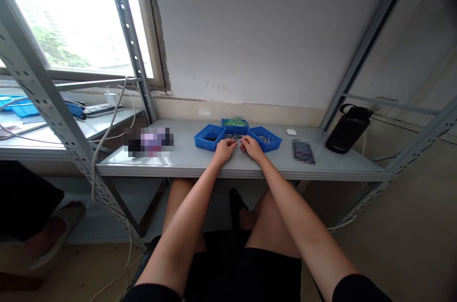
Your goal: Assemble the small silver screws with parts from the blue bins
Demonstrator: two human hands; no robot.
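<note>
Your L hand (226, 149) and R hand (252, 147) are close together, fingers curled; can't tell if gripping anything. Small silvery metal pcs. (264, 139) lie in the blue plastic R-side bin (274, 145) on the grey table (185, 159); work's prob. unfinished, amt. done unclear.

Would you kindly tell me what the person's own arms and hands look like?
The left sleeve and right sleeve are short, black and plain where they show. Below them the forearms are bare, with no watch or bracelet in sight. The left hand and right hand wear no gloves; they show too small to rule out rings.
</note>
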